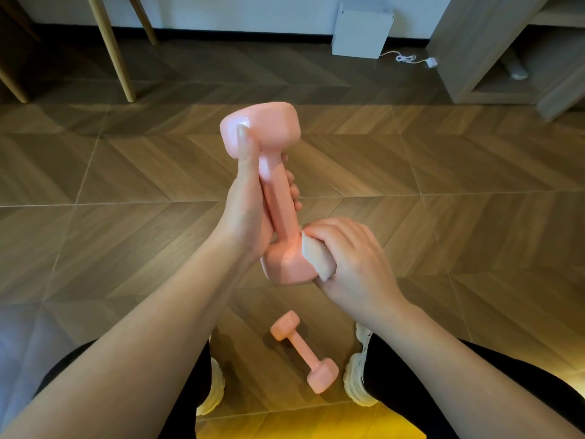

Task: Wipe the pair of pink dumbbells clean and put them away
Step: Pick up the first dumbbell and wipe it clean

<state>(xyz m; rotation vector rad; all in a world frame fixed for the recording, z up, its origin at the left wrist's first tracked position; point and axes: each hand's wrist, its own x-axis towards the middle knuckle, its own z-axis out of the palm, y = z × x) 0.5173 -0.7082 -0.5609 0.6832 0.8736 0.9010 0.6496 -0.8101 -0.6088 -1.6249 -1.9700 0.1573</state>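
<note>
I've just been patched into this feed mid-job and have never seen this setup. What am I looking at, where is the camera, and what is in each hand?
There is no machine here: a person works with bare hands, and the single picture comes from a camera worn on their head, looking forward and down. The left hand grips the handle of the raised dumbbell, with the thumb lying up against its upper head. The right hand holds a folded pale wipe pressed to the lower head. The second dumbbell lies on the wood floor between the person's white shoes. Farther off, a white box stands by the wall.
</note>
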